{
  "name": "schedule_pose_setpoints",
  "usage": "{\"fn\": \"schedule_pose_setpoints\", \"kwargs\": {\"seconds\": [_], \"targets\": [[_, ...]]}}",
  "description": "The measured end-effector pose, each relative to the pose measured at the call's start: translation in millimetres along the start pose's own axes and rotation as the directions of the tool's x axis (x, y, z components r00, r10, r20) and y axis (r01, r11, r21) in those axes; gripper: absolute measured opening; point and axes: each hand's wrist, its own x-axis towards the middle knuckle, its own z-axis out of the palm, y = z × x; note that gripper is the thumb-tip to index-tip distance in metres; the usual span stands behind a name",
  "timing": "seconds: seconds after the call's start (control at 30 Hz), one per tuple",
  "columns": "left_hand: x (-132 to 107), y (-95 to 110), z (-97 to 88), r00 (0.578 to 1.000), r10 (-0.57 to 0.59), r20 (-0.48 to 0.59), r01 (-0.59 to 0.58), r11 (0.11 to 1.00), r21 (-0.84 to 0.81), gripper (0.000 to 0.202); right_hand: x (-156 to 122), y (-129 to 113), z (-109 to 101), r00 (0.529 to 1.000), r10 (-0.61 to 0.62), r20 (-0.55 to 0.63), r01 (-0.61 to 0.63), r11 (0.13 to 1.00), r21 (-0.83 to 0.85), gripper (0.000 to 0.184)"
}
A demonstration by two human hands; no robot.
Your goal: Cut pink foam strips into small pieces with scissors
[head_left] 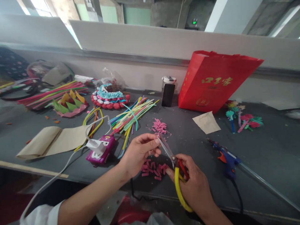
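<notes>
My right hand [195,186] grips scissors [173,161] with yellow and red handles, blades pointing up and left. My left hand [139,151] is pinched closed at the blade tips, holding something too small to make out. Below the hands lies a pile of short pink cut pieces [153,168] on the dark table [269,147]. A second heap of pink pieces [159,126] sits just beyond. A bundle of coloured strips [131,117] lies to the left of it.
A purple power strip [100,150] with a white plug sits left of my hands. A blue glue gun [226,159] lies right. Further back stand a red bag [215,81], a dark bottle [168,91], a decorated round craft piece [109,97], brown paper [52,140] and small craft flowers [243,120].
</notes>
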Motion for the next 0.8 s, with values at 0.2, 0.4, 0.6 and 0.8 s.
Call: {"fn": "schedule_pose_setpoints", "kwargs": {"seconds": [0.2, 0.4, 0.6, 0.8], "targets": [[-1, -2, -1.4, 0.998, -0.041, 0.056, 0.04, 0.999, 0.024, 0.015, -4, 5, -5, 1.0, -0.024, 0.018, 0.024, 1.0, 0.009, 0.038], [-1, -4, -0.5, 0.991, -0.087, 0.098, 0.08, 0.994, 0.077, 0.011, -8, 12, -8, 1.0, -0.03, 0.009, 0.03, 1.0, -0.01, 0.033], [-2, -3, 4.4, 0.99, -0.117, 0.075, 0.11, 0.99, 0.087, 0.013, -11, 17, -8, 1.0, -0.025, -0.015, 0.024, 0.999, -0.048, 0.033], [-5, -2, 6.7, 0.992, -0.114, 0.055, 0.109, 0.99, 0.094, 0.017, -13, 16, -8, 1.0, -0.03, -0.011, 0.029, 0.999, -0.022, 0.033]]}}
